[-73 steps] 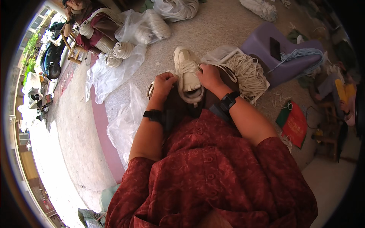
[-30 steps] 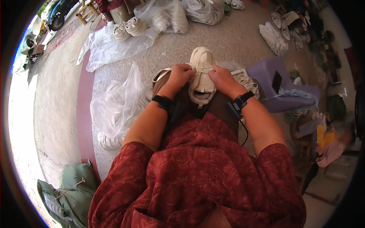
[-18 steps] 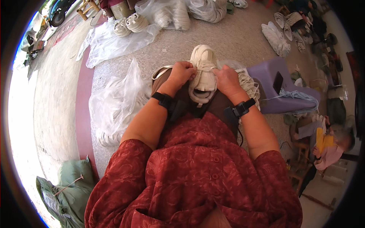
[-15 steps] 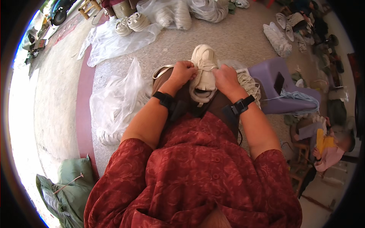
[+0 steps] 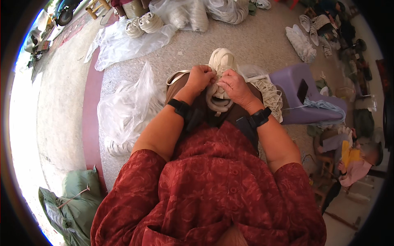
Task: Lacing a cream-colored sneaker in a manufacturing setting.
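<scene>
We count one cream shoe (image 5: 221,67) on our lap, toe pointing away from us, and both our hands are on it: the left hand (image 5: 200,78) is clenched over the lacing area from the left side, and the right hand (image 5: 234,85) pinches the same spot from the right, fingers bent on the upper. Whether a lace sits between the fingertips we cannot tell, since our knuckles cover that part; the heel end of the shoe is also partly hidden by our wrists. Each wrist carries one black band, two in all. Just right of the right hand lies a heap of cream cord (image 5: 271,92), touching one purple plastic stool (image 5: 293,88) with a dark phone (image 5: 302,90) on its seat. Left of the left hand lies a clear plastic bag (image 5: 131,106) with pale pieces inside, too blurred to count. Far ahead of both hands, a second plastic sheet (image 5: 123,45) carries two coiled bundles (image 5: 143,24). Ahead and to the right, a row of pale soles (image 5: 301,41) lies on the floor, its number unclear. One green sack (image 5: 76,201) sits well behind the left hand, cut off by the rim.
</scene>
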`<state>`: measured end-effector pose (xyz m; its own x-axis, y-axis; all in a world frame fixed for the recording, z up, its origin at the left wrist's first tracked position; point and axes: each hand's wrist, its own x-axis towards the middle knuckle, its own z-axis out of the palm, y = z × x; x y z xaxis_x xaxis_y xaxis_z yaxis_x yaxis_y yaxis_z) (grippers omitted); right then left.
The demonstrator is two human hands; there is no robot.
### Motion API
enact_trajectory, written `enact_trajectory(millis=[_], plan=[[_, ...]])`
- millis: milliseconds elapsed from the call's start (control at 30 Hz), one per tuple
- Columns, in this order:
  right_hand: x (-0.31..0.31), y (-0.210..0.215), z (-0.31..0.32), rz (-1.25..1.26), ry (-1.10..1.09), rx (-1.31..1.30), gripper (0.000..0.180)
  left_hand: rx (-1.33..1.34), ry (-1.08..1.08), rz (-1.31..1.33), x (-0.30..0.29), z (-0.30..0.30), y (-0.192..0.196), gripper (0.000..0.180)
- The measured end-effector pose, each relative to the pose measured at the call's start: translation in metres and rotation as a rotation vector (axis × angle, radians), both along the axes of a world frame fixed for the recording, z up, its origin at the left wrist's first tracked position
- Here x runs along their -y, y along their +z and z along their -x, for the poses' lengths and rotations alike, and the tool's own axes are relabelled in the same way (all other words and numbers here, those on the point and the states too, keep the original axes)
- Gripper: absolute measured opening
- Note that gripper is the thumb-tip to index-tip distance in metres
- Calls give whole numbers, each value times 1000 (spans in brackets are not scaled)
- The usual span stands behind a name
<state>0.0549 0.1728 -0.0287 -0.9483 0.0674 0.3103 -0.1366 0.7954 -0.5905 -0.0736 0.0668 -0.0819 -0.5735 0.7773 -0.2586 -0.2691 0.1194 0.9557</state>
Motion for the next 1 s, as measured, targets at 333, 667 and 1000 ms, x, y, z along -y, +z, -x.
enact_trajectory(millis=[333, 667, 1000], plan=[[-12, -42, 3, -48, -288, -66, 16, -405, -36, 189, -14, 1, -13, 14], [-6, -44, 4, -72, -363, -73, 14, -993, -10, 347, -4, -25, 13, 24], [7, -35, 20, -376, -387, 104, 6, -614, -72, 219, 2, -8, -4, 24]])
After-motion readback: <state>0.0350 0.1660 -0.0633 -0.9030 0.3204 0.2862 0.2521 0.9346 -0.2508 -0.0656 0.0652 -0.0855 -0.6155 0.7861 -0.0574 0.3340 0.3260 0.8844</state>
